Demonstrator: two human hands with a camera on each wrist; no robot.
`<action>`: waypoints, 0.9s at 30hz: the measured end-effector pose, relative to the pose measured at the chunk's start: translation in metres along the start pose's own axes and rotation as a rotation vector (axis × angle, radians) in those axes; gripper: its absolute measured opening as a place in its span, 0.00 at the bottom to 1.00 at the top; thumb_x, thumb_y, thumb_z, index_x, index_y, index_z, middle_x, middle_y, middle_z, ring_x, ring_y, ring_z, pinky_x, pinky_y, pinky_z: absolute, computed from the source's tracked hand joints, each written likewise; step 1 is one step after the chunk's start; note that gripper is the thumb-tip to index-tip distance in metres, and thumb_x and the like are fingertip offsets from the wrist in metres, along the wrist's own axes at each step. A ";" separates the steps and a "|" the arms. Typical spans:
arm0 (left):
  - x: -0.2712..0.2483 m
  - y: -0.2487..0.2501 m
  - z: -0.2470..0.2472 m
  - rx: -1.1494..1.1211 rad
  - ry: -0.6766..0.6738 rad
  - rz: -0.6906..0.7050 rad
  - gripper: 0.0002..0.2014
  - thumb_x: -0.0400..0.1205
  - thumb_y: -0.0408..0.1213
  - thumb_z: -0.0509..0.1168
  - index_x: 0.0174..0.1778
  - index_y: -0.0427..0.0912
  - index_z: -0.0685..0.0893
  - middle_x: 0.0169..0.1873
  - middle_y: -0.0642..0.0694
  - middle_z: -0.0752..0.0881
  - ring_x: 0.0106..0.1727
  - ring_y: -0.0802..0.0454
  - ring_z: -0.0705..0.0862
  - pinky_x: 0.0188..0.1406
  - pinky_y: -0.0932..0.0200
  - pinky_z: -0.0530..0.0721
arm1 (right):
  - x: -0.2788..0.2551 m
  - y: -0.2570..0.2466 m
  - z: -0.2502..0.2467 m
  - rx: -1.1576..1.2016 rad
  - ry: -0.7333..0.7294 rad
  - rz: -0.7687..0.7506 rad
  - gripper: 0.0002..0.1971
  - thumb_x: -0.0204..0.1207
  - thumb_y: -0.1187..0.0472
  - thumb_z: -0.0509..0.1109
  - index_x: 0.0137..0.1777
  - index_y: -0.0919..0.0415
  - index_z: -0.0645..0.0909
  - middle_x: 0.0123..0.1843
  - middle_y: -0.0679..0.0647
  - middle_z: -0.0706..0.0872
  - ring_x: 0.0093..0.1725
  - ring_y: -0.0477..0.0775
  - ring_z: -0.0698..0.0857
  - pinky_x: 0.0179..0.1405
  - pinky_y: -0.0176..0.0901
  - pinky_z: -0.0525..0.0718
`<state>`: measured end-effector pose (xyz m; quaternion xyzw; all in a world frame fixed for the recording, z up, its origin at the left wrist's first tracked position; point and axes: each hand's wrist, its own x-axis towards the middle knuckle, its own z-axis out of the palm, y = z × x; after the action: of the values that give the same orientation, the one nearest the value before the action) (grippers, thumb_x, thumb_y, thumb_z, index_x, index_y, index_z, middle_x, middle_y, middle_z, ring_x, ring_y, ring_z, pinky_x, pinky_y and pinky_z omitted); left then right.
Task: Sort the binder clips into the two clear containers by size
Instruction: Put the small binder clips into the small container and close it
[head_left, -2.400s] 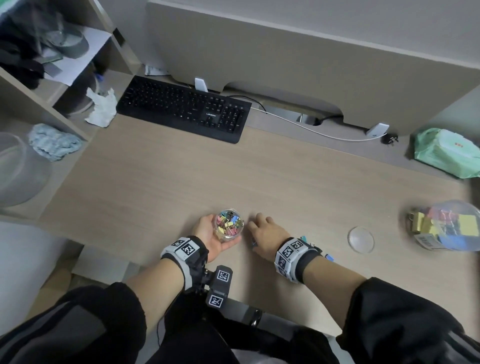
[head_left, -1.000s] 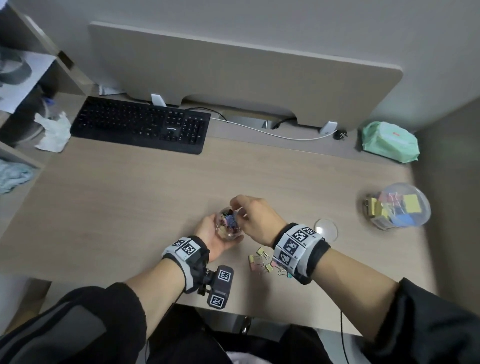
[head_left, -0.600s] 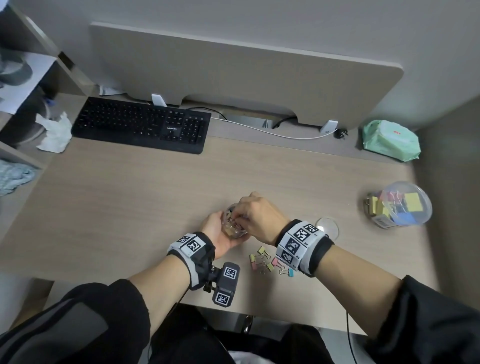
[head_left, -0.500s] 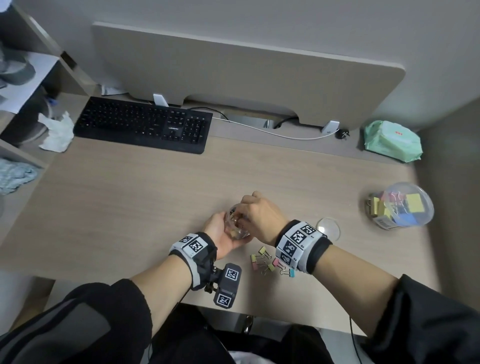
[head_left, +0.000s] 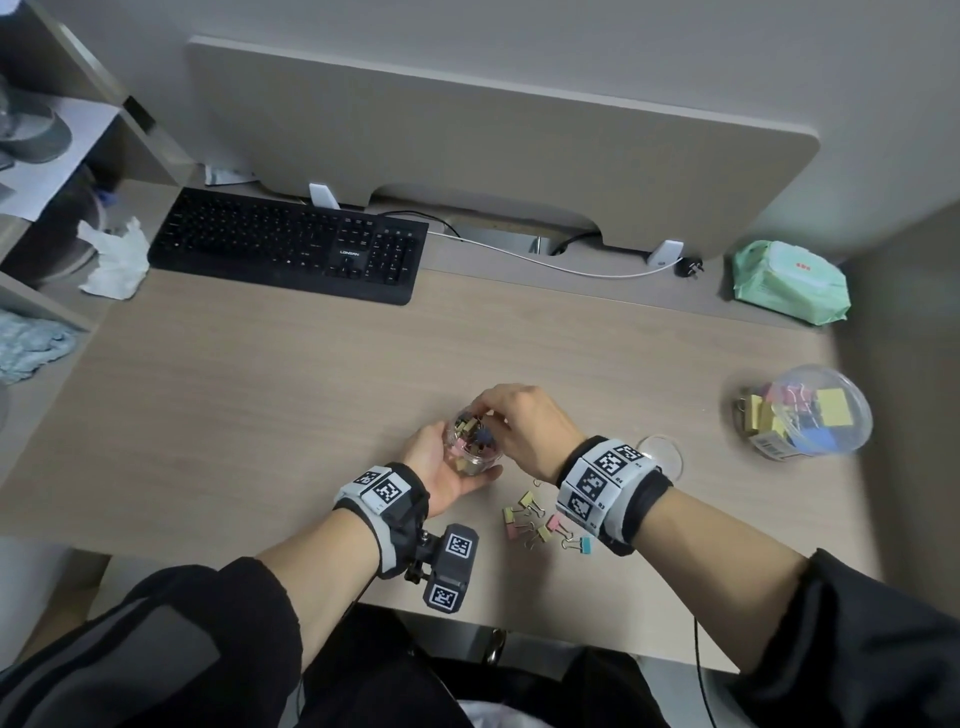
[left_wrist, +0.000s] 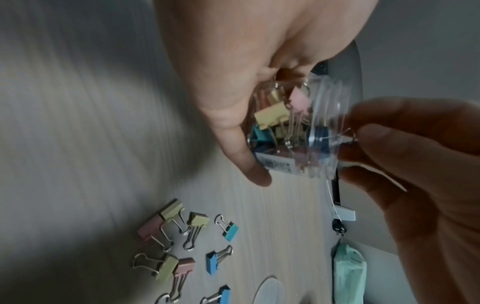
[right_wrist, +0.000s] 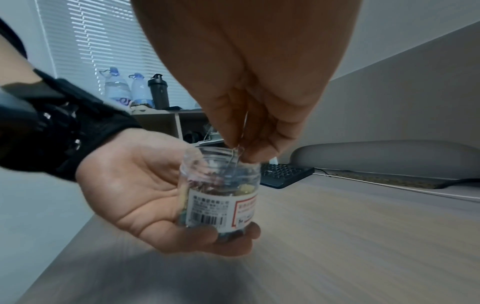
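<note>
Desk surface (head_left: 260, 395) carries everything: large clear container (head_left: 802, 413) near its right edge; left hand (head_left: 441, 467) cups the small jar (head_left: 472, 441) near the front edge — right hand (head_left: 524, 421) pinches a clip's wire handle (right_wrist: 235, 156) at its mouth; loose clips (head_left: 540, 522) beside.

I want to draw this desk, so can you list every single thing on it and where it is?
small jar: one, clear, held in left hand
big jar: one, clear, desk's right side, holding larger clips
loose clips: several, pastel, desk beside right wrist
lid: one, clear, behind right wrist
keyboard: one, black, back left
wipes pack: one, green, back right
tissue: one, white, left of keyboard
left hand: cups small jar
right hand: pinches a clip's wire at jar mouth
</note>
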<state>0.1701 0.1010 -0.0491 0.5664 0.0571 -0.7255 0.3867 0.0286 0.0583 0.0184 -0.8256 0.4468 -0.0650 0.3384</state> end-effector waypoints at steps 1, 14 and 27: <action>0.003 0.000 -0.003 -0.007 0.014 -0.001 0.18 0.94 0.39 0.52 0.67 0.33 0.83 0.62 0.29 0.88 0.59 0.31 0.88 0.38 0.37 0.93 | 0.000 0.002 -0.003 0.034 0.043 0.030 0.12 0.78 0.69 0.64 0.57 0.62 0.85 0.53 0.57 0.88 0.51 0.57 0.84 0.49 0.41 0.79; 0.012 -0.005 -0.036 -0.042 0.120 -0.030 0.23 0.93 0.43 0.50 0.72 0.35 0.83 0.65 0.31 0.88 0.59 0.34 0.89 0.33 0.42 0.93 | -0.055 0.088 0.022 -0.259 -0.399 0.483 0.36 0.64 0.37 0.76 0.68 0.52 0.69 0.61 0.55 0.72 0.55 0.63 0.84 0.54 0.51 0.82; 0.015 -0.017 -0.040 -0.046 0.114 -0.052 0.22 0.92 0.42 0.52 0.72 0.36 0.84 0.66 0.32 0.88 0.62 0.33 0.88 0.34 0.39 0.93 | -0.088 0.097 0.061 -0.359 -0.400 0.435 0.35 0.69 0.58 0.76 0.71 0.59 0.61 0.65 0.61 0.66 0.47 0.68 0.88 0.45 0.53 0.84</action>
<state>0.1899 0.1264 -0.0819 0.5960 0.1105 -0.7005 0.3767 -0.0655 0.1214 -0.0704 -0.7537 0.5416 0.2516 0.2744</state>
